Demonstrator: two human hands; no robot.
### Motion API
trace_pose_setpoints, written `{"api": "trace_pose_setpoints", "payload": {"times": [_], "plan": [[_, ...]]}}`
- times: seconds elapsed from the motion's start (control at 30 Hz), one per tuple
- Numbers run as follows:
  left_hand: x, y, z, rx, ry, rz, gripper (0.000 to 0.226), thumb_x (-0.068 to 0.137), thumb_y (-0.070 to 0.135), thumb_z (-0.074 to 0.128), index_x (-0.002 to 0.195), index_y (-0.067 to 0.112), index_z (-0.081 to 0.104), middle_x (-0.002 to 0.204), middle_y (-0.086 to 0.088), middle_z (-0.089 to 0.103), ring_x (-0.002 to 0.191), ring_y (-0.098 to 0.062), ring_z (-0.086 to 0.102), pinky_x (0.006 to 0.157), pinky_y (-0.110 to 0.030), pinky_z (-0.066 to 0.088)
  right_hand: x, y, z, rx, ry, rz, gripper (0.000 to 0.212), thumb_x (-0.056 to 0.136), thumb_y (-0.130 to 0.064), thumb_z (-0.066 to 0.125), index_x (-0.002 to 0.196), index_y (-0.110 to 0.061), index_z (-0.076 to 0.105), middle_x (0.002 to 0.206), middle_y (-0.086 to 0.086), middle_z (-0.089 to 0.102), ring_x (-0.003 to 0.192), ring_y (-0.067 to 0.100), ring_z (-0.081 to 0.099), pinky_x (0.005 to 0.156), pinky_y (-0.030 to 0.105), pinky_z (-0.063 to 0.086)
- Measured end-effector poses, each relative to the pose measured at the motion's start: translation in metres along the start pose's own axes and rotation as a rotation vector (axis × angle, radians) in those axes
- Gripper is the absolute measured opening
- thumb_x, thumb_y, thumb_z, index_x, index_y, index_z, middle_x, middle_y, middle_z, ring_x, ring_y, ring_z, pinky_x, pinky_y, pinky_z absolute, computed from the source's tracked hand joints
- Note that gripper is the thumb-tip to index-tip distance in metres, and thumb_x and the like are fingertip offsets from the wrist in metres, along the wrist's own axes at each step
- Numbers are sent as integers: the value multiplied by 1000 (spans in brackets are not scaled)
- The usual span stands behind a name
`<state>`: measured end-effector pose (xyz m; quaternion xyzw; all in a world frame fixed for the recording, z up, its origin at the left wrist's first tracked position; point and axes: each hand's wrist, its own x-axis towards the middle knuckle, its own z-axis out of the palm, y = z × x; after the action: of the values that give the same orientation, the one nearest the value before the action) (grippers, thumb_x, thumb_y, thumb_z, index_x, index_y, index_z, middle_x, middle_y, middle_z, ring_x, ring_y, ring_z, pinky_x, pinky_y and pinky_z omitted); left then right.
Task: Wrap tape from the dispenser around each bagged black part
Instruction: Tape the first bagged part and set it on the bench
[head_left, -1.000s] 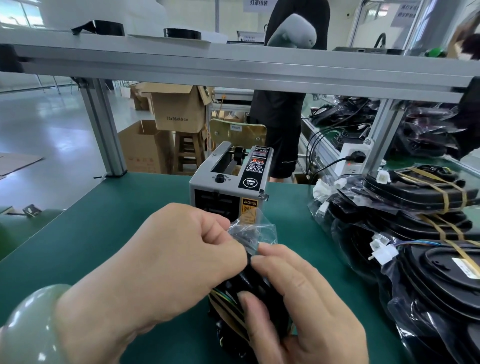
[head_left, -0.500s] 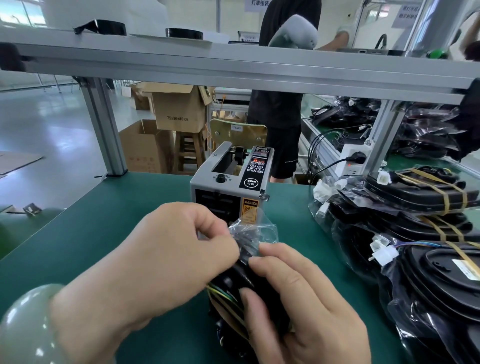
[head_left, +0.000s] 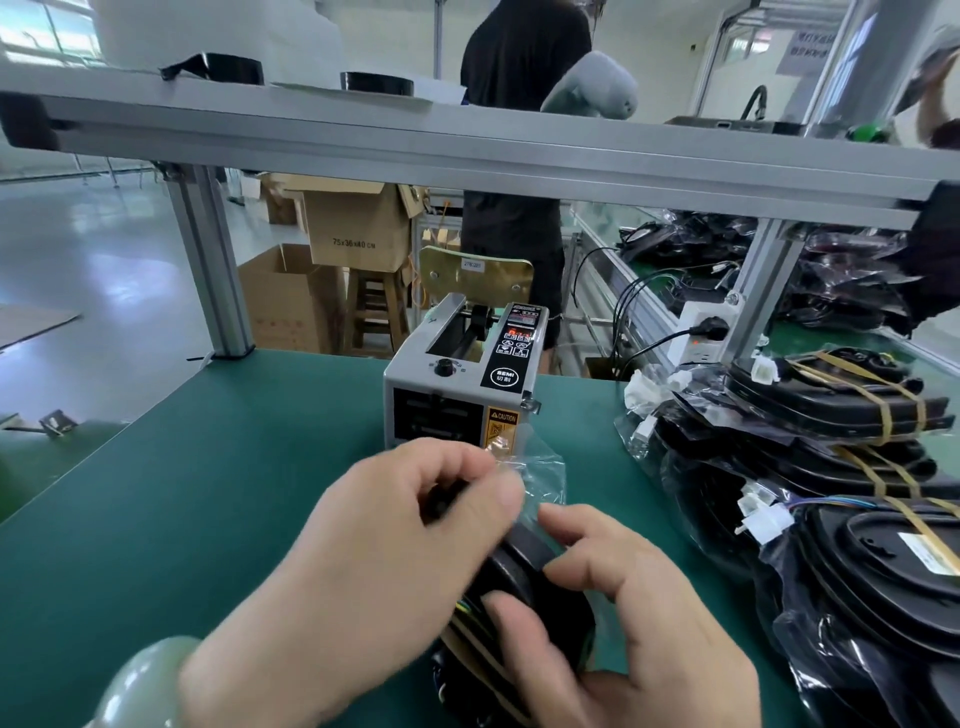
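The work surface is a green bench mat under an aluminium frame rail. Beyond the far edge I see cardboard boxes, a wooden stool and a person in black clothing standing on the factory floor.

1. A grey tape dispenser stands upright at the far middle of the mat, with its outlet facing me.
2. The bagged black part is at the near middle, just in front of the dispenser and held between both hands. It is tilted on edge. Tan tape bands cross its near left side.
3. The left hand is curled. Its thumb and forefinger pinch the loose clear bag top above the part. A pale green bangle sits on that wrist.
4. The right hand grips the part. The thumb presses on the near face and the fingers curl over the upper rim.
5. A stack of bagged parts lies along the right side of the mat, well apart from the hands. The upper ones are bound with tan tape. White connectors stick out from the bags on the left side of the stack.
6. A white power socket is fixed at the far right, beside the frame post.
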<state>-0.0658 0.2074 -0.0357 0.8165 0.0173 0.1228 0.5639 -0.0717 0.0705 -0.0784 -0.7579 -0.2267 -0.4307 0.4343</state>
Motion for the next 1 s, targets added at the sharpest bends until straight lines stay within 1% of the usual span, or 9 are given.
{"api": "trace_pose_setpoints", "payload": {"times": [0.17, 0.27, 0.37, 0.53, 0.63, 0.73, 0.83, 0.9, 1.0], "plan": [[5, -3, 1, -35, 3, 11, 21, 81, 43, 50, 84, 56, 66, 76, 27, 69, 71, 11, 62, 56, -1, 40, -1, 1, -1, 18, -22, 42, 23, 66, -42, 68, 79, -31, 51, 101, -19, 67, 92, -10, 61, 80, -4, 37], [8, -2, -7, 8, -121, 80, 15, 82, 63, 53, 89, 59, 64, 86, 30, 69, 82, 12, 62, 64, -3, 42, 1, 4, -3, 50, -31, 64, 20, 66, -42, 67, 77, -29, 57, 100, -19, 68, 92, -10, 62, 80, -3, 38], [19, 1, -20, 239, -252, 316, 37, 60, 71, 58, 95, 61, 63, 107, 40, 57, 100, 19, 53, 76, 5, 33, 4, 7, -5, 46, -55, 74, 21, 65, -41, 67, 73, -23, 61, 99, -20, 68, 91, -9, 63, 81, -2, 39], [51, 12, -32, 302, -587, 245, 38, 49, 63, 72, 84, 47, 72, 93, 16, 69, 71, 6, 64, 63, -11, 47, 4, 7, -7, 53, -81, 85, 25, 63, -43, 69, 78, -32, 52, 98, -22, 69, 91, -11, 62, 79, -2, 39], [64, 12, -38, 286, -695, 214, 34, 54, 57, 75, 86, 45, 74, 93, 5, 70, 76, -3, 66, 71, -19, 52, 3, 6, -8, 41, -89, 68, 23, 63, -42, 69, 75, -30, 53, 103, -20, 66, 92, -12, 61, 80, -3, 38], [64, 4, -46, 159, -733, 187, 32, 64, 44, 74, 95, 41, 74, 103, 3, 72, 97, -14, 68, 88, -25, 53, 1, 4, -7, 55, -77, 55, 24, 65, -42, 69, 79, -31, 52, 106, -20, 65, 91, -11, 62, 78, -2, 39], [56, -7, -52, 73, -717, 209, 27, 76, 28, 69, 100, 39, 74, 114, 11, 69, 106, -9, 65, 92, -19, 48, -2, 1, -5, 49, -84, 19, 24, 67, -41, 68, 83, -33, 52, 108, -20, 63, 92, -11, 61, 78, -2, 40], [47, -13, -54, 47, -690, 242, 27, 77, 30, 66, 102, 38, 73, 119, 18, 66, 113, -3, 61, 92, -14, 45, -6, 1, -2, 49, -83, 0, 25, 68, -41, 68, 87, -35, 53, 109, -22, 63, 93, -10, 61, 79, 0, 40], [35, -21, -53, 30, -619, 270, 30, 75, 41, 64, 104, 41, 71, 124, 20, 62, 116, -2, 58, 94, -20, 47, -12, 5, 0, 54, -74, 7, 31, 68, -40, 69, 93, -36, 53, 113, -24, 61, 98, -8, 61, 83, 2, 40]]}}
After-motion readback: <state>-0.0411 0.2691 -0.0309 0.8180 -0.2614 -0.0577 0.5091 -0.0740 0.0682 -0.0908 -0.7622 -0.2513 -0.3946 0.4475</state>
